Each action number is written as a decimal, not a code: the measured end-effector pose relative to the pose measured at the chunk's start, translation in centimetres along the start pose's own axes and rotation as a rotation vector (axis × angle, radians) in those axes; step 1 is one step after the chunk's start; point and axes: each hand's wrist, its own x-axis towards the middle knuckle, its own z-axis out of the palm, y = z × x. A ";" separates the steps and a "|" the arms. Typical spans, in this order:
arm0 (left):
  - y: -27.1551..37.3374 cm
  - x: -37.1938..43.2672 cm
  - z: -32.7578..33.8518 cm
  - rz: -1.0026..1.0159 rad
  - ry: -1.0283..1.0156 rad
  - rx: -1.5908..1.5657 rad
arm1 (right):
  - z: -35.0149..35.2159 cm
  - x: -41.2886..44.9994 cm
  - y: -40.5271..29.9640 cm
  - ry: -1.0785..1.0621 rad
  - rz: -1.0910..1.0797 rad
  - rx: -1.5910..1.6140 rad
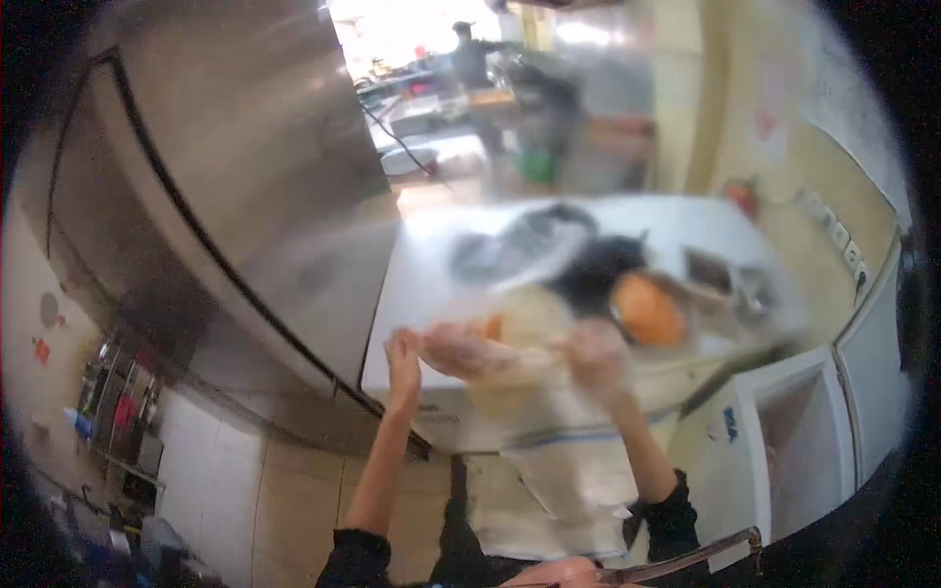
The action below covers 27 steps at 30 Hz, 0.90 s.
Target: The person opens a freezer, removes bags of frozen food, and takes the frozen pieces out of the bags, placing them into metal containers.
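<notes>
A clear plastic bag [467,356] with pinkish contents hangs stretched between my two hands, above the near edge of a white counter [412,287]. My left hand [403,367] pinches its left end. At the other end, my right hand [597,360] appears closed on the bag, though motion blur hides its fingers. Just behind the bag is a pale round thing [537,312], too blurred to name. Right of that sits a round orange thing [650,309], beyond my right hand. A black thing [599,268] lies further back, beside a plastic bag with dark contents [522,242].
A tall stainless steel cabinet [242,147] borders the counter's left side. Toward the right are a dark container [707,270] and a wall power strip [838,234]. A person [470,55] stands in the bright area behind. Wire shelving [121,404] is at far left.
</notes>
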 end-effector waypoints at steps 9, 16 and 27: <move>-11.2 8.2 -3.8 -0.195 -0.213 -0.099 | 12.4 5.2 -4.3 -0.372 0.196 0.115; -10.7 7.8 -3.8 -0.171 -0.213 -0.081 | 25.8 9.1 -4.9 -0.486 0.467 0.067; -12.3 7.8 -3.0 -0.174 -0.377 -0.142 | 30.0 10.0 -2.2 -0.827 0.316 -0.065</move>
